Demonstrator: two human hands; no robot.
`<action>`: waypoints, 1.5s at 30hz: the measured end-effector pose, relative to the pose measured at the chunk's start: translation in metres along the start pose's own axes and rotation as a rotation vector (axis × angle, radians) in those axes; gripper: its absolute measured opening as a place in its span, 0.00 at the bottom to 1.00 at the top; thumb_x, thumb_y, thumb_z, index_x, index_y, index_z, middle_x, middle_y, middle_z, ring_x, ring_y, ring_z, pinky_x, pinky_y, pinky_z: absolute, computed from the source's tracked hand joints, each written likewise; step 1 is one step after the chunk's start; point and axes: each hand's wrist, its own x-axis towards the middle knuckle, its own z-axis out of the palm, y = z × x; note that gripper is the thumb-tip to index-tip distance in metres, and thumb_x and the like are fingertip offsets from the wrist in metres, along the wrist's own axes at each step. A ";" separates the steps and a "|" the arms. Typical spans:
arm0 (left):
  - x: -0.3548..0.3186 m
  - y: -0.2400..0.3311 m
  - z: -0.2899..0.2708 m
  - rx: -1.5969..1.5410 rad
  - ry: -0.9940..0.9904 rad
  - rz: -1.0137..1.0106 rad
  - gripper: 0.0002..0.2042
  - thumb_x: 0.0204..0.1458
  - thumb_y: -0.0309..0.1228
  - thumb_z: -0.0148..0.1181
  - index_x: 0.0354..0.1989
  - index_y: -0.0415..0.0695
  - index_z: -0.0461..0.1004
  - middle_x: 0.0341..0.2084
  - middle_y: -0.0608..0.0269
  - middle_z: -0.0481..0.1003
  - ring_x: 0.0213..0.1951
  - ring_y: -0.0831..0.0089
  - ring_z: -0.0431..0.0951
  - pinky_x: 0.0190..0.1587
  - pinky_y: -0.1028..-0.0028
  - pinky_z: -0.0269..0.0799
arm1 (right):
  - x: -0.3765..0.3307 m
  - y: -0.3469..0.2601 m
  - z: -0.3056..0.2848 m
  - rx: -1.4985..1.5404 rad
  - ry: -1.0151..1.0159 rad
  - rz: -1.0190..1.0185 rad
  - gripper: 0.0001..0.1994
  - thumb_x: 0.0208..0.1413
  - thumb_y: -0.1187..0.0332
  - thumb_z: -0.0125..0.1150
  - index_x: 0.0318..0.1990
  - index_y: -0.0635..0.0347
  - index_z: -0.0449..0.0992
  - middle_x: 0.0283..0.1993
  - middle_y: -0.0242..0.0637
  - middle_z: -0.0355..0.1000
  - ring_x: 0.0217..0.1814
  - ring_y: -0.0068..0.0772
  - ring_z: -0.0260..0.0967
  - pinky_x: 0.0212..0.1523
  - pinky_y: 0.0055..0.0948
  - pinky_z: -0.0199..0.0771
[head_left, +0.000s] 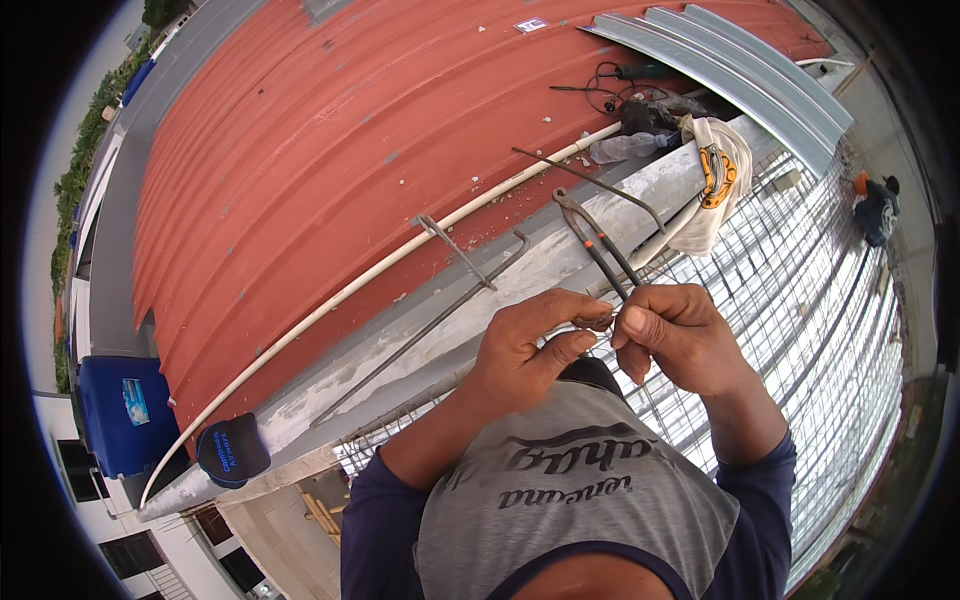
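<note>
Close together in front of my chest are both hands. My right hand is closed round the dark handles of a pair of pincers with orange bands, whose jaws point up and away toward the concrete ledge. Its thumb and forefinger are pressed together near the other hand. With thumb and bent fingers, my left hand pinches a small dark bundle that looks like thin wire; the fingers partly hide it. Below and beyond the hands spreads a steel rebar mesh over shiny silver sheeting.
Bent steel bars lie along the concrete ledge beside a white pipe and red metal roofing. A cloth with a yellow-black item, a plastic bottle, grey metal sheets, a dark cap and another person are around.
</note>
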 end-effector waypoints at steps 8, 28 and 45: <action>0.005 -0.005 -0.008 0.200 0.109 0.160 0.05 0.58 0.27 0.54 0.37 0.38 0.72 0.30 0.58 0.74 0.31 0.71 0.76 0.33 0.72 0.72 | 0.009 0.026 0.008 0.219 -0.106 -0.127 0.11 0.62 0.64 0.57 0.38 0.66 0.75 0.26 0.31 0.72 0.28 0.18 0.68 0.28 0.21 0.68; -0.026 -0.004 -0.063 0.514 -0.105 -0.248 0.14 0.54 0.29 0.60 0.49 0.41 0.73 0.33 0.58 0.74 0.36 0.70 0.75 0.42 0.70 0.72 | 0.039 0.051 -0.127 -0.584 0.768 0.037 0.16 0.59 0.64 0.53 0.47 0.67 0.77 0.31 0.40 0.74 0.32 0.28 0.69 0.36 0.27 0.67; -0.069 -0.003 -0.093 0.488 0.175 -0.362 0.11 0.55 0.29 0.59 0.45 0.39 0.75 0.30 0.62 0.74 0.32 0.73 0.72 0.36 0.73 0.69 | 0.123 0.127 -0.190 -0.795 0.507 0.016 0.12 0.55 0.67 0.53 0.30 0.71 0.74 0.20 0.40 0.69 0.16 0.27 0.64 0.15 0.28 0.59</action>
